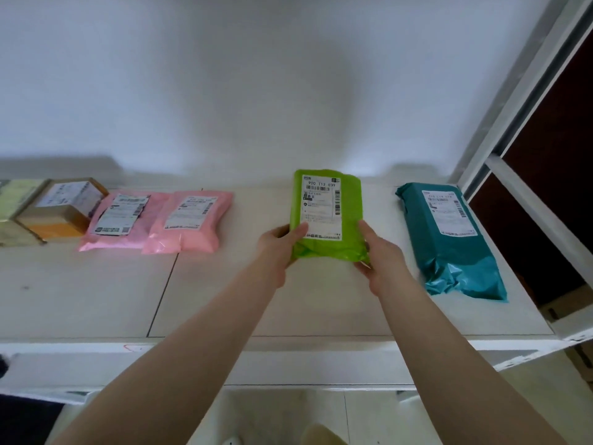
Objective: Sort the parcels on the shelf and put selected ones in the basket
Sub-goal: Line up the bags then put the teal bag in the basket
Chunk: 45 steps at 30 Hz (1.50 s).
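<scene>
The green parcel [329, 213] looked like a soft plastic mailer, probably light and a little slick, likely to sag or crumple if taken by one corner; its two long edges near the lower end seemed the surest places to hold. It lay on the shelf [96, 290] between the two hands, label up. The left hand [279, 244] gripped its left edge, thumb laid across the label's lower corner and fingers tucked behind. The right hand [380, 253] was curled round the right edge and lower corner, thumb along the side. To the right of the right hand lay a teal parcel [449, 239], apart from it; well to the left of the left hand were two pink parcels [160, 220]. No basket could be made out.
</scene>
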### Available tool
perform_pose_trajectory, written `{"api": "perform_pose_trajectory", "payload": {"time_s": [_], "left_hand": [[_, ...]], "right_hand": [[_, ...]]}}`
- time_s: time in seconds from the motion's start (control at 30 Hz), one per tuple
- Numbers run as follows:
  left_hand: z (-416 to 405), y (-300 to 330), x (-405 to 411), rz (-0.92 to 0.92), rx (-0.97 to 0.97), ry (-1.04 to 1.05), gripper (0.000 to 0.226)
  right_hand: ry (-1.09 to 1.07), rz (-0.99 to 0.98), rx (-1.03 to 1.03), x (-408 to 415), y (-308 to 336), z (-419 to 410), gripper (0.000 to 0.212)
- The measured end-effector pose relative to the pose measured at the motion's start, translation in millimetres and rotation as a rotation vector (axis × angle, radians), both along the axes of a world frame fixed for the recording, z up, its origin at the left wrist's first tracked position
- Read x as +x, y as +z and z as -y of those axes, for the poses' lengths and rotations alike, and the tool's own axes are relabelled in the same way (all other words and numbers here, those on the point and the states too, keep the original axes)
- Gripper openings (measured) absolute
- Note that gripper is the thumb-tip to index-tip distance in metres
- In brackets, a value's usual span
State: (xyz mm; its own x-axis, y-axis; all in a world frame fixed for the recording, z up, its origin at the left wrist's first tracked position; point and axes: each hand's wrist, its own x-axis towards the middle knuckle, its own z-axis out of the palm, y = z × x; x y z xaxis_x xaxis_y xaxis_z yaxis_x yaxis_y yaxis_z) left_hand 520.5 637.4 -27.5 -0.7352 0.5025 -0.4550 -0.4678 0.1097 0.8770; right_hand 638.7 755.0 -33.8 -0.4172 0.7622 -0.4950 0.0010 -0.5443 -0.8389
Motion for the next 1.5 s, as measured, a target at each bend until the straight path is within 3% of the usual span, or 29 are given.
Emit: {"api": "perform_pose_trajectory", "payload": {"time_s": [0.17, 0.43, 0.63, 1.5], "left_hand": [[41.9, 10.6, -15.2, -0.012, 0.113, -0.011, 0.034], [81.1, 15.5, -30.6, -0.014, 0.194, 0.020, 0.030], [94.9, 19.6, -44.4, -0.015, 0.188, 0.042, 0.013], [118.1, 16.4, -97.9, -0.037, 0.236, 0.067, 0.035]], "right_hand": [[0.205, -0.107, 0.052, -23.1, 1.9, 18.4, 0.033], [0.305, -0.231, 0.089, -45.9, 2.1, 48.5, 0.025], [0.348, -0.258, 0.124, -57.7, 2.3, 62.1, 0.020], [0.327, -0.342, 0.140, -102.1, 12.6, 90.5, 0.029]]}}
